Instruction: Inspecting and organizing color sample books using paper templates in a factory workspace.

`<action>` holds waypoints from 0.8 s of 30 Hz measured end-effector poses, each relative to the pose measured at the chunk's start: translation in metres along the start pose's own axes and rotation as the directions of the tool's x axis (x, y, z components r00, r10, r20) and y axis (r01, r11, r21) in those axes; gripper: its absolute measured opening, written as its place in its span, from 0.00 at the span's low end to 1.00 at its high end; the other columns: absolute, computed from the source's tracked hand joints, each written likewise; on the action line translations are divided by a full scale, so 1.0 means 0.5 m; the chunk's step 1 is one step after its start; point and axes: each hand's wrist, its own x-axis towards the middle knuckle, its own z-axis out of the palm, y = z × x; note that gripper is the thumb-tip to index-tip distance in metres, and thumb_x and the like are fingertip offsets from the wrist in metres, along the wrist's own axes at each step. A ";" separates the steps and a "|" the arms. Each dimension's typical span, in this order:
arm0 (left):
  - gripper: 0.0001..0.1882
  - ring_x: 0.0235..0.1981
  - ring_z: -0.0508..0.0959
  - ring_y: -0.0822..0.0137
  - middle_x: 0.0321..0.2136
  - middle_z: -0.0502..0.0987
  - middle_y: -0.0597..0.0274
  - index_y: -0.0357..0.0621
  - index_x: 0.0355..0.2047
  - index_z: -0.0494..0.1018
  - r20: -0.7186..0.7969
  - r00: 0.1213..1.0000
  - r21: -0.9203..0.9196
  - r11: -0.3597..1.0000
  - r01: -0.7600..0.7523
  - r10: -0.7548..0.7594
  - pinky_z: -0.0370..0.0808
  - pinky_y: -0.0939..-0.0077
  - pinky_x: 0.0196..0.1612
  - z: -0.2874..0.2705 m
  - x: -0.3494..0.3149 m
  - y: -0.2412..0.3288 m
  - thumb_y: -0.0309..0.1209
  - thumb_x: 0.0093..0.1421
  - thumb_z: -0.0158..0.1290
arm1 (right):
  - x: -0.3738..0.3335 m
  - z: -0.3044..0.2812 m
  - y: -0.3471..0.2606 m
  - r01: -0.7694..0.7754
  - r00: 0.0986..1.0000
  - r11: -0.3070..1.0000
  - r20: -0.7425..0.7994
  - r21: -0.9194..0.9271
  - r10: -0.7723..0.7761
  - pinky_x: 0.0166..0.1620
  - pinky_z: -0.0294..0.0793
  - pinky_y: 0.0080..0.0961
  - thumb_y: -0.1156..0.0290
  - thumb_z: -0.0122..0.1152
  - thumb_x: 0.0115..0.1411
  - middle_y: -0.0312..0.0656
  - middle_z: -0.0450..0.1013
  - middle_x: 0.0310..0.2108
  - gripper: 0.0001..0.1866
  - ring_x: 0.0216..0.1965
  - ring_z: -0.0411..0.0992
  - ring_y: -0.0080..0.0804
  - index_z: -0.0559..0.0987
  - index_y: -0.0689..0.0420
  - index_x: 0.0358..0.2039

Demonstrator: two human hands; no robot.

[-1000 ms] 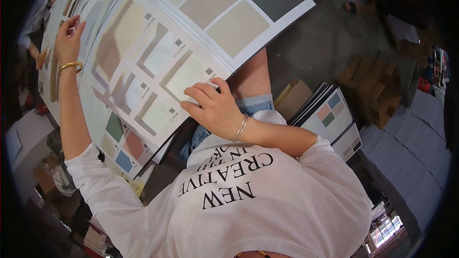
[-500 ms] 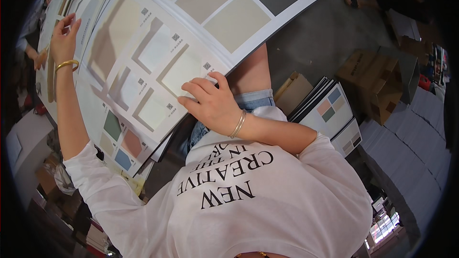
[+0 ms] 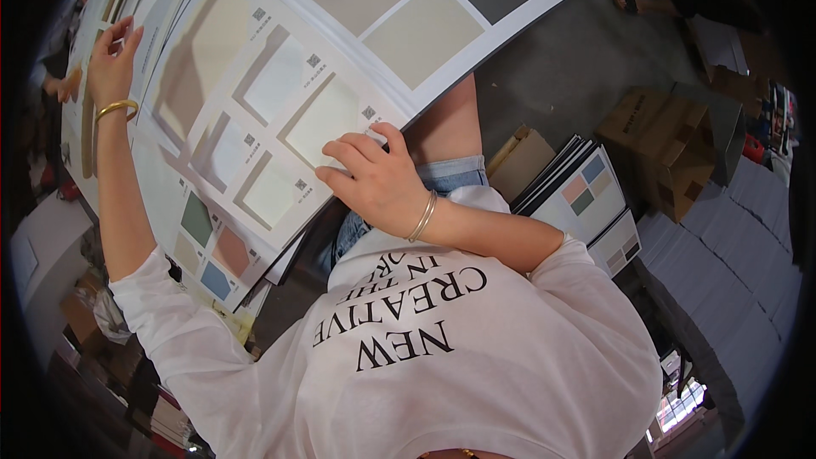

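Note:
A large sample book [image 3: 399, 106] lies spread across my lap, with beige, grey and dark colour swatches on its far page. Its near page, a white sheet with cut-out windows [image 3: 285, 153], is slightly lifted and casts shadows on the pale sheet beneath. My right hand [image 3: 370, 178] rests on the near edge of this window page, fingers bent and apart. At the far left my left hand [image 3: 112, 68] is raised beside the page's outer edge, thumb and fingers apart; whether its fingertips touch the paper I cannot make out.
Below the window page shows a sheet with green, red and blue swatches [image 3: 212, 246]. Right of my leg stand more swatch books [image 3: 586, 204] and a cardboard box [image 3: 654, 144], beside stacked white sheets [image 3: 722, 272]. Another person's hand [image 3: 64, 85] is at the far left; another person's legs show at upper right.
My left hand has shifted slightly left and up. My right hand keeps its place on the page. The other person's hand at the left has moved up a little.

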 end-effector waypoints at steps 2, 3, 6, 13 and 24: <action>0.19 0.36 0.73 0.74 0.39 0.81 0.71 0.53 0.48 0.81 0.004 1.000 0.004 1.000 -0.008 0.008 0.73 0.78 0.43 -0.001 -0.001 0.003 0.42 0.58 0.64 | 0.000 0.001 -0.001 0.000 1.000 1.000 -0.001 -0.001 0.000 0.58 0.58 0.47 0.69 0.59 0.52 0.33 0.73 0.45 0.11 0.50 0.70 0.29 0.80 0.46 0.38; 0.19 0.36 0.73 0.74 0.39 0.81 0.71 0.53 0.48 0.81 0.005 1.000 0.003 1.000 -0.008 0.008 0.73 0.78 0.43 -0.001 -0.002 0.006 0.42 0.58 0.64 | 0.000 0.003 -0.002 -0.001 1.000 1.000 -0.001 -0.002 0.001 0.58 0.58 0.47 0.69 0.59 0.52 0.33 0.73 0.45 0.11 0.50 0.70 0.29 0.80 0.46 0.38; 0.19 0.35 0.73 0.74 0.39 0.81 0.72 0.53 0.48 0.81 -0.007 1.000 0.006 1.000 -0.003 0.003 0.73 0.78 0.43 -0.001 -0.006 0.011 0.42 0.57 0.64 | 0.000 0.004 -0.004 -0.002 1.000 1.000 -0.003 -0.004 0.002 0.58 0.58 0.46 0.69 0.59 0.52 0.32 0.73 0.45 0.11 0.49 0.70 0.29 0.80 0.46 0.37; 0.19 0.35 0.72 0.75 0.39 0.81 0.71 0.53 0.48 0.81 -0.018 1.000 -0.019 1.000 -0.011 0.011 0.73 0.78 0.43 0.006 -0.004 0.002 0.42 0.57 0.64 | 0.000 0.004 -0.003 -0.005 1.000 1.000 -0.003 -0.017 0.005 0.58 0.58 0.46 0.69 0.61 0.51 0.32 0.73 0.45 0.11 0.50 0.70 0.28 0.80 0.46 0.36; 0.19 0.36 0.74 0.75 0.40 0.81 0.73 0.56 0.48 0.82 -0.022 0.999 0.002 1.000 0.029 -0.029 0.74 0.77 0.43 0.009 -0.004 0.021 0.43 0.57 0.64 | 0.000 0.006 0.000 -0.012 1.000 1.000 -0.014 -0.002 0.012 0.58 0.58 0.45 0.70 0.62 0.50 0.31 0.73 0.45 0.11 0.49 0.70 0.29 0.80 0.46 0.36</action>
